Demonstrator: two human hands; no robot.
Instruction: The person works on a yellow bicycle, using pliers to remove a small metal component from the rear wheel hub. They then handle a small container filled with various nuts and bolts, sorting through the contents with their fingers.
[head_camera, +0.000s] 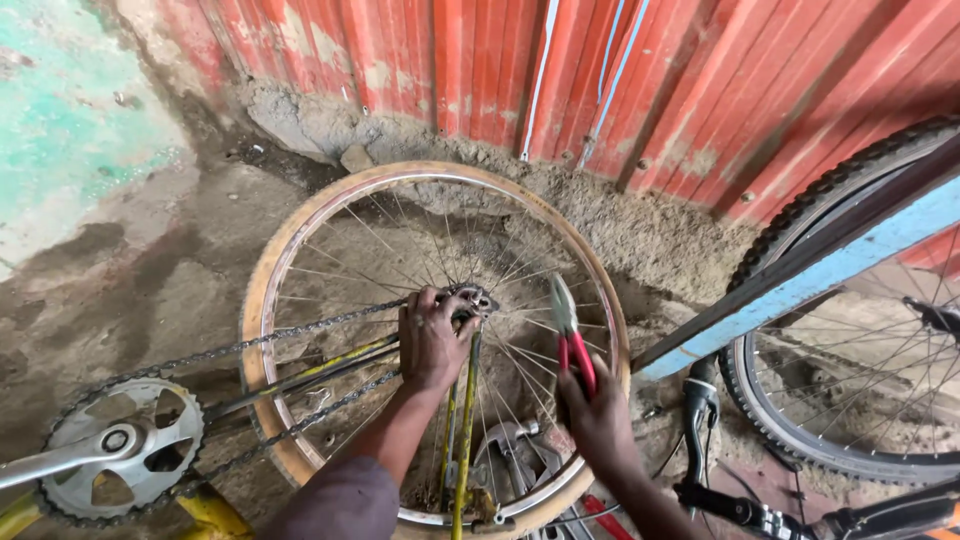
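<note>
Head view, hands: left hand (432, 340) wrapped over the rear hub (474, 299) of the upturned bike, fingers curled shut on the axle end / frame tip. Right hand (597, 415) grips red-handled pliers (568, 335), fingers clamped round the handles; nose points up, just right of the hub, not touching it.

Head view, wheel: bare rim (262, 300), no tyre, stands upright betw. the yellow frame stays (462, 430). Spokes look intact as far as can be seen. Hub sits at rim centre, directly under the left hand.

Head view, drivetrain: chain (290, 332) runs from the hub area left to the chainring (125, 447) w/ silver crank arm (50, 460). Upper run looks fairly straight, lower run sags a little.

Head view, surroundings: dirt floor (150, 270), red corrugated wall (480, 60) behind. Second wheel w/ knobby tyre (830, 190) at right, behind a blue-and-black bar (800, 280). Black handlebar part (700, 400) low right.

Judged step: prob. work on the axle nut w/ pliers while the left hand steadies the hub.

How to do it well: keep left hand firm so the axle can't spin or slide in the dropout. Set plier nose square on the nut flats, squeeze hard before turning; a half bite will likely slip and round the nut. Keep nose clear of spokes and chain. Thumb out of the pinch line.

Can't tell: nut itself is hidden under the left hand.
</note>
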